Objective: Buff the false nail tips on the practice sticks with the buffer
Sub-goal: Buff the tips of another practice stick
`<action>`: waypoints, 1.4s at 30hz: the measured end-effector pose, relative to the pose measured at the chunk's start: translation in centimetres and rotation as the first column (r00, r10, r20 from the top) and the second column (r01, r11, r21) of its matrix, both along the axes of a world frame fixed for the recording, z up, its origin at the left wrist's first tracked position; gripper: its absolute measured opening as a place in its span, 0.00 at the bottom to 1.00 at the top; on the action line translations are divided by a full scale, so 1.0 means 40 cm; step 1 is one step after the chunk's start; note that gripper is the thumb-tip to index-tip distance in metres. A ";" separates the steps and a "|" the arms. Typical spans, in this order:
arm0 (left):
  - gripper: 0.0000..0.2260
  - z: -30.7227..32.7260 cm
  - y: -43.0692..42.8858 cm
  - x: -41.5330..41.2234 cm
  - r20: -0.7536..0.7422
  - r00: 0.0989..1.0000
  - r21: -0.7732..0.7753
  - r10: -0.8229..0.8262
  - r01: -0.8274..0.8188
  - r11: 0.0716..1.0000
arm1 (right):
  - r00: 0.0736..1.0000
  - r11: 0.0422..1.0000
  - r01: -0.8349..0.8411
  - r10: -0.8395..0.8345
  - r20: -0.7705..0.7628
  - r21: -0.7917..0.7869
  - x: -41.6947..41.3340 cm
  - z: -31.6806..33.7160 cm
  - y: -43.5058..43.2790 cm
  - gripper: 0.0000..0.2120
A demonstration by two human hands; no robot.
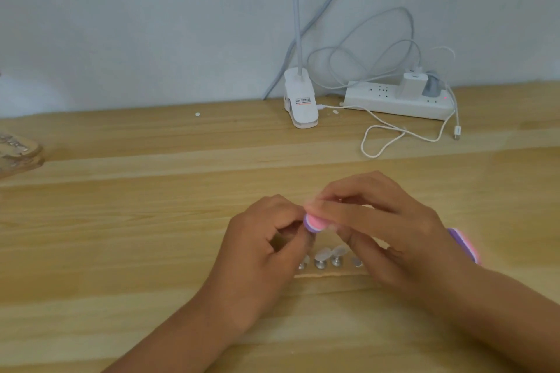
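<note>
Buffing in progress, mid-bench. Right hand pinches pink-purple buffer; left hand pinches a stick, presumably, hidden by its fingers. Four tipped practice sticks stand beneath, seemingly awaiting; finish indiscernible.

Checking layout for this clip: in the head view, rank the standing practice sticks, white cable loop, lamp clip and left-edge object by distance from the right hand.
From the right hand:
1. practice sticks, right beside it, between the two hands.
2. cable loop, on the table beyond it.
3. lamp clip, at the back by the wall.
4. left-edge object, far across the table to the left.
</note>
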State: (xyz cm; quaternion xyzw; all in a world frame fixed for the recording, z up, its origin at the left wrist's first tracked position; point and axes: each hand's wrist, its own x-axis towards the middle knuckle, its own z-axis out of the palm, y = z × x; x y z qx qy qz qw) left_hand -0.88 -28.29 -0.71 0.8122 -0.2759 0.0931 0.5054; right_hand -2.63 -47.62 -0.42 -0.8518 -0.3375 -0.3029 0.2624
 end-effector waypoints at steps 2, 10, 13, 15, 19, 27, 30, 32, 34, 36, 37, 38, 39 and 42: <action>0.07 0.003 -0.001 -0.002 0.023 1.000 0.026 0.006 -0.006 1.000 | 1.000 1.000 -0.009 0.009 0.027 -0.025 0.001 -0.004 -0.001 0.17; 0.08 0.013 -0.005 -0.012 0.039 0.999 0.018 0.032 -0.032 0.999 | 0.999 1.000 -0.004 0.003 0.043 0.023 0.000 -0.026 0.001 0.17; 0.06 0.015 -0.006 -0.016 0.037 0.998 0.031 0.054 -0.055 0.998 | 0.997 0.996 0.057 -0.060 0.051 0.066 0.007 -0.028 -0.017 0.18; 0.06 0.019 -0.007 -0.016 0.045 0.998 0.033 0.044 -0.045 0.998 | 0.996 0.996 0.053 -0.058 0.072 0.069 0.002 -0.031 -0.011 0.19; 0.06 0.021 -0.008 -0.017 0.074 0.997 0.034 0.035 -0.037 0.999 | 0.992 0.998 0.026 -0.032 0.125 0.048 -0.005 -0.034 -0.002 0.22; 0.05 0.015 -0.008 -0.012 0.084 0.996 0.019 0.038 -0.039 0.999 | 0.991 0.993 0.052 -0.065 0.117 0.110 -0.003 -0.037 -0.001 0.22; 0.05 0.014 -0.007 -0.011 0.063 0.997 -0.001 0.035 -0.035 0.999 | 0.991 0.986 0.055 -0.073 0.109 0.156 -0.001 -0.038 0.003 0.22; 0.06 0.015 -0.006 -0.012 0.063 0.998 -0.001 0.014 -0.014 1.000 | 0.990 0.993 0.027 -0.043 0.133 0.118 -0.005 -0.040 0.011 0.23; 0.05 0.013 -0.005 -0.012 0.029 1.000 -0.023 0.005 -0.004 1.000 | 0.990 0.989 0.061 -0.077 0.117 0.134 0.002 -0.040 0.001 0.21; 0.06 0.009 -0.005 -0.013 -0.010 1.000 -0.062 0.001 -0.002 0.998 | 0.983 0.966 0.146 -0.165 0.076 0.214 0.011 -0.035 -0.013 0.16; 0.07 0.008 -0.006 -0.014 -0.024 1.000 -0.076 -0.007 0.005 0.997 | 0.980 0.954 0.167 -0.189 0.067 0.250 0.012 -0.033 -0.018 0.15; 0.07 0.008 -0.006 -0.013 -0.030 0.999 -0.079 -0.013 0.011 0.997 | 0.979 0.950 0.160 -0.187 0.077 0.266 0.010 -0.031 -0.020 0.15; 0.07 0.007 -0.006 -0.010 -0.028 0.999 -0.072 -0.017 0.015 0.997 | 0.982 0.958 0.130 -0.160 0.100 0.256 0.006 -0.031 -0.018 0.15; 0.07 0.007 -0.006 -0.008 -0.005 0.999 -0.039 -0.048 0.047 0.998 | 0.990 0.991 0.008 -0.027 0.142 0.132 -0.004 -0.036 -0.007 0.17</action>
